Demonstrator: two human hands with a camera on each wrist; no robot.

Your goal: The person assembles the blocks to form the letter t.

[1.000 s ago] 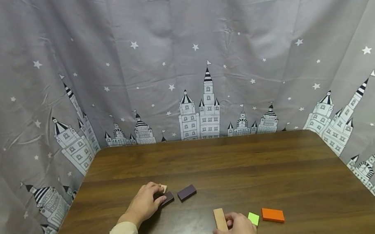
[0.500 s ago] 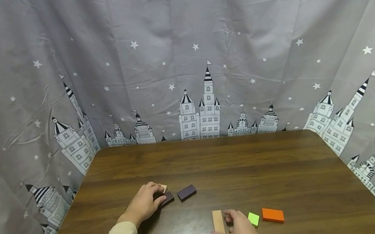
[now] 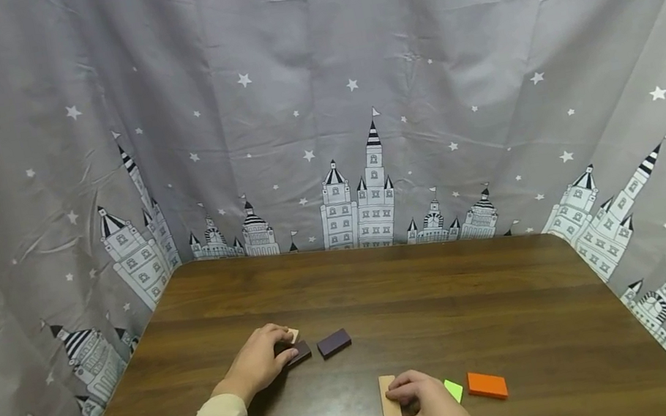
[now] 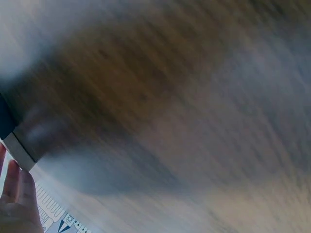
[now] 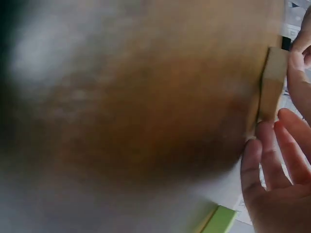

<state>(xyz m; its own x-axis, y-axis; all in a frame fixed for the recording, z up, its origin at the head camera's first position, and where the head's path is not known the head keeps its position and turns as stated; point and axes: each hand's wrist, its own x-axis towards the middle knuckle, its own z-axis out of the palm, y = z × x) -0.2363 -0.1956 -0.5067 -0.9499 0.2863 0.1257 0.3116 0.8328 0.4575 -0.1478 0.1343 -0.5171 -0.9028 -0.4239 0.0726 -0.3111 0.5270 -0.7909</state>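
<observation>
My left hand (image 3: 253, 362) rests over a pale wooden block (image 3: 294, 334) and a dark block (image 3: 300, 352) lying side by side. Its fingers hide most of the pale block, and the thumb touches the dark one. In the left wrist view, fingers (image 4: 25, 187) reach a block's pale end (image 4: 19, 153). My right hand (image 3: 437, 409) grips a longer pale wooden block (image 3: 391, 406) on the table, thumb at the near end and fingers near the far end. The right wrist view shows this block (image 5: 273, 87) between thumb and fingertips.
A second dark block (image 3: 334, 343) lies right of the left hand. Beside the right hand, a lime green block (image 3: 454, 389) is partly covered, with an orange block (image 3: 488, 386) further right. A grey castle-print curtain (image 3: 339, 88) hangs behind the brown table (image 3: 456, 298).
The right hand's pale block has shifted slightly left. Half a second ago the index finger stood off it; now fingers lie on it. The left hand has stayed in place.
</observation>
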